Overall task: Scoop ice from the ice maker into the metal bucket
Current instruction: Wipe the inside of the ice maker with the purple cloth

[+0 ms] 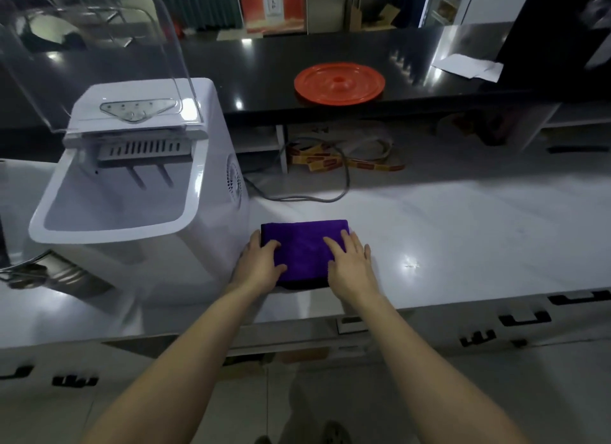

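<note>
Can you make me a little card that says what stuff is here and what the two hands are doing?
left hand: flat on the folded purple cloth
right hand: flat on the same cloth
white ice maker: left of cloth, clear lid up
shiny metal bucket: beside ice maker, partly seen
round orange plastic disc: on black counter behind
</note>
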The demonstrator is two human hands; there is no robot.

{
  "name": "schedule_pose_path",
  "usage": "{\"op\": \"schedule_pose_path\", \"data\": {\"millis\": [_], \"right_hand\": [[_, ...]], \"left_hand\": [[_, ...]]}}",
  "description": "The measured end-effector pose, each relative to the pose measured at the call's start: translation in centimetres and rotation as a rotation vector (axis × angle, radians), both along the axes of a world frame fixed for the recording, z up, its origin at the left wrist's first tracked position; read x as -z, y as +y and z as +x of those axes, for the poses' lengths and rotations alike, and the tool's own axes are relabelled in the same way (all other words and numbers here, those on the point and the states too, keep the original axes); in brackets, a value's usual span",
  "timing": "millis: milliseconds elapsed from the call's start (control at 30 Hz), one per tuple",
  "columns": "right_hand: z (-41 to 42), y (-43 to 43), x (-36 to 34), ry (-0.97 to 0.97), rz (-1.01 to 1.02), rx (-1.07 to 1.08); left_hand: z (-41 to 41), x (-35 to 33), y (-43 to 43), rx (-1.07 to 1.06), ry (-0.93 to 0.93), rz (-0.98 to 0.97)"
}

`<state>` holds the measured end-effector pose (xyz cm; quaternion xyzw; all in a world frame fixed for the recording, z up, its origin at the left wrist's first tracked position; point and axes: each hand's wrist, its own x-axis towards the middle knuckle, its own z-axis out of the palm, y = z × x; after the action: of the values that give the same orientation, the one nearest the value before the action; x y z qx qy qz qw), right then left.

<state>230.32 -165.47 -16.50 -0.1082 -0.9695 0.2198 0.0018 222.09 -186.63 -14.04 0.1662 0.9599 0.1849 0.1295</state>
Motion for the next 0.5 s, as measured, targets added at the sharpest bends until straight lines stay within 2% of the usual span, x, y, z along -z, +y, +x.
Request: {"op": "schedule_pose_path", "data": {"millis": [200,500], "right_hand": [[-2.2,-2.4,-7.8,0.472,-0.254,0.147],[-4.4,-10.8,-17.0,0.753,-0.346,0.1]], "left_hand": [[1.9,-4.6,-0.7,0.123,0.004,0.09],[3.2,-10.1,-7.3,0.315,0.009,0.185]]}}
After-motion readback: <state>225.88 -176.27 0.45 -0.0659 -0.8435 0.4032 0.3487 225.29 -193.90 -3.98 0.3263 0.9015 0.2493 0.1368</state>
